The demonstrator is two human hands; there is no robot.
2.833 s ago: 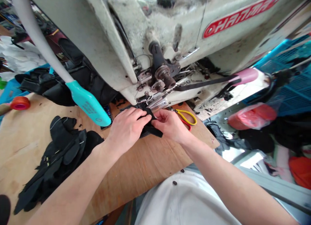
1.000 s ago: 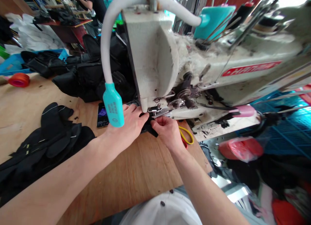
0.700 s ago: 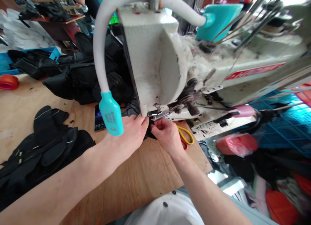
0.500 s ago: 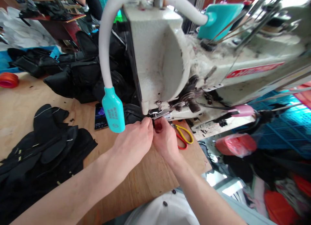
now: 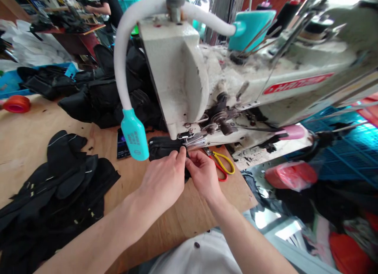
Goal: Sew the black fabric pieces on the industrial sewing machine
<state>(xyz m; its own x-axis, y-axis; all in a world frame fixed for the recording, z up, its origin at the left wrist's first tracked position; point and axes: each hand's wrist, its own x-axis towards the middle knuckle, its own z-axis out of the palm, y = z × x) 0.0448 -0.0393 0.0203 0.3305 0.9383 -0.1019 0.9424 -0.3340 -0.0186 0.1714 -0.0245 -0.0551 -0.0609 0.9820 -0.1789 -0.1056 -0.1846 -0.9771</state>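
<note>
A black fabric piece (image 5: 165,147) lies at the needle area of the sewing machine (image 5: 177,69). My left hand (image 5: 167,173) has its fingers closed on this piece, just in front of the presser foot. Close beside it, my right hand (image 5: 202,169) pinches the edge of the same black fabric between thumb and fingers. Part of the fabric is hidden under both hands. Scissors with yellow and red handles (image 5: 224,163) lie right of my right hand, against the machine bed.
A turquoise-ended lamp (image 5: 135,136) hangs left of the machine head, by a phone (image 5: 122,144). Black cut pieces (image 5: 73,175) lie on the left of the table (image 5: 165,226); black pouches (image 5: 100,96) are piled behind. A person (image 5: 109,10) is at the back left.
The view has shifted slightly. More of the black fabric shows left of the needle and between my hands, and my right fingers are now pinched at its edge.
</note>
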